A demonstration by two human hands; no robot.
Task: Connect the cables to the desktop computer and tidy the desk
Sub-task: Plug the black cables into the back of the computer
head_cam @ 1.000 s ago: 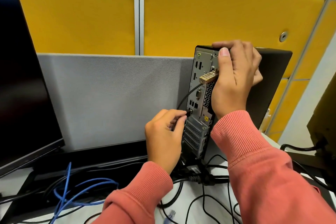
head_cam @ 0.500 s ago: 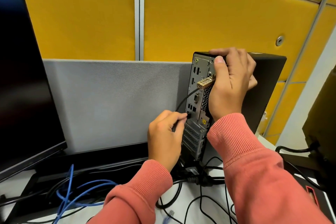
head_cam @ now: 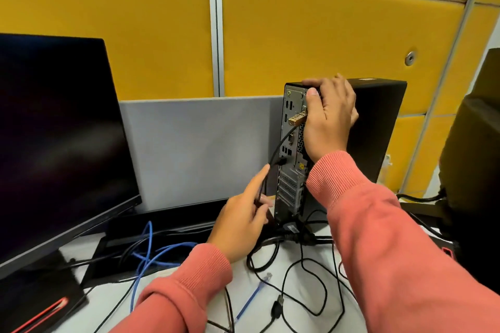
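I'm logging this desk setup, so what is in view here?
computer: one, black, upright at desk rear, back panel facing the person
plugged cable: one, black, in a lower rear port
gold plug: one, at rear panel
monitor: one, black, left
blue cable: one, loose on desk
loose black cables: several, on desk
divider: one, grey, behind
left hand: forefinger extended, near the plugged cable
right hand: grips the computer's top

Single head cam, close, looks fwd and down over desk (head_cam: 305,303), facing yellow partition (head_cam: 324,35).
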